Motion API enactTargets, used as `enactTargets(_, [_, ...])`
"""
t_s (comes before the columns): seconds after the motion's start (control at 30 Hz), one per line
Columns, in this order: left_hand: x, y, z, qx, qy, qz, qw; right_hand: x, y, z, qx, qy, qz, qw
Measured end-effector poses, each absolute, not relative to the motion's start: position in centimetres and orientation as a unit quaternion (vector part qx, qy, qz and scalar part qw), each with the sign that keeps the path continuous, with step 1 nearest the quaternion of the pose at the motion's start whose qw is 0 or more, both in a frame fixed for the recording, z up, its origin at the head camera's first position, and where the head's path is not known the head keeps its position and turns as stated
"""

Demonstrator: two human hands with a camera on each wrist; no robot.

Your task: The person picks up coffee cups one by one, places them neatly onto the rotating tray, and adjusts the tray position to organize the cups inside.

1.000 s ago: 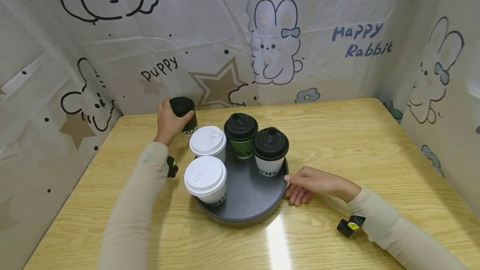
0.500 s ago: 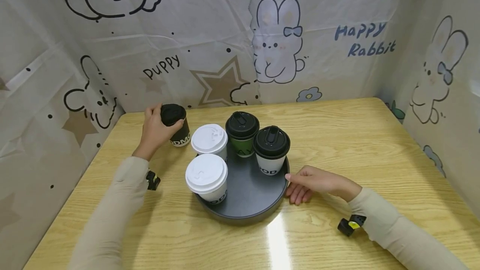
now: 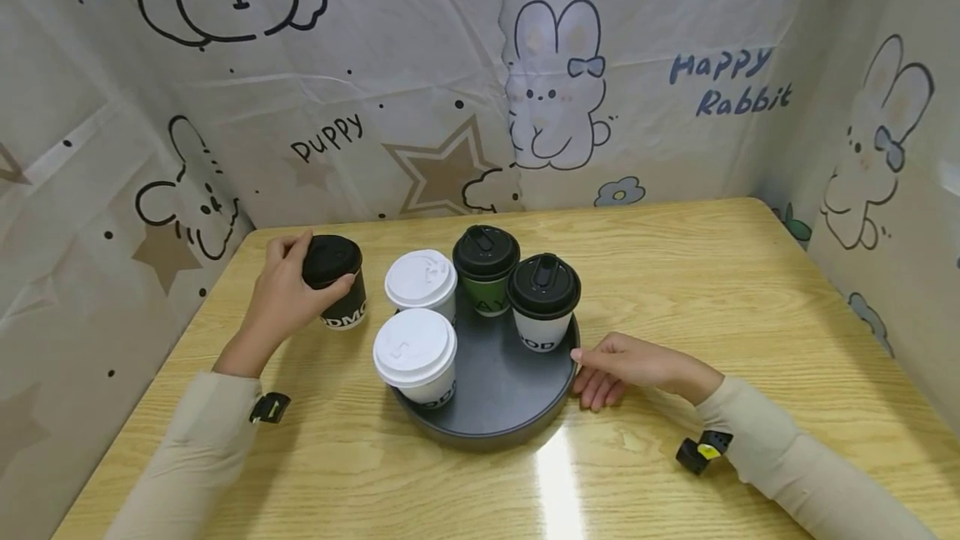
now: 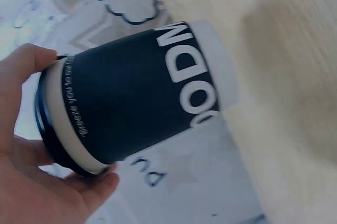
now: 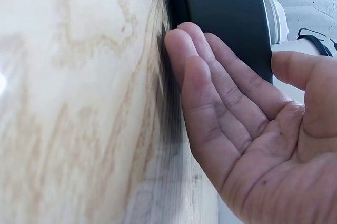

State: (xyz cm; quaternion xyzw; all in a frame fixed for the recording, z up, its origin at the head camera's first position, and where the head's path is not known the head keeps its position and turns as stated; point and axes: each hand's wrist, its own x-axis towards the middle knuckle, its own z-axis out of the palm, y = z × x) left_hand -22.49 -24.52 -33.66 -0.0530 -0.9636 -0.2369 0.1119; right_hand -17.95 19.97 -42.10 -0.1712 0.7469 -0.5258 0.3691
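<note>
Gripping black cup [image 3: 334,282] upright in left hand [image 3: 281,297] — left of tray [image 3: 491,407] | right hand [image 3: 626,367] resting relaxed, touching tray's right rim — holding nothing

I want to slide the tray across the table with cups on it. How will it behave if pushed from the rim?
The tray looks rigid, so it should move as one piece. The glossy table suggests it will slide easily, perhaps too freely. The four lidded cups stand tall on narrow bases and crowd its far half, so a jerk could tip them; the right hand already rests at the rim.
</note>
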Motion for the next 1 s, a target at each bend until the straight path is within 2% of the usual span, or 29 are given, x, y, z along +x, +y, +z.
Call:
enactTargets(0.27, [-19.5, -23.3, -30.4, -0.06, -0.961, -0.229, 0.141, -17.9, 20.1, -42.4, -0.167, 0.744, -0.53, 0.371])
enactTargets(0.47, [-17.5, -22.4, -27.7, -0.074, -0.952, -0.233, 0.185, -17.9, 20.0, -42.4, -0.168, 0.745, -0.53, 0.37])
enactTargets(0.73, [-15.3, -20.7, -24.6, -0.12, -0.921, -0.26, 0.263, -17.9, 20.0, -42.5, -0.168, 0.745, -0.529, 0.371])
enactTargets(1.0, [-13.6, -17.6, -23.4, -0.18, -0.891, -0.283, 0.307, -18.0, 20.2, -42.5, -0.169, 0.746, -0.53, 0.367])
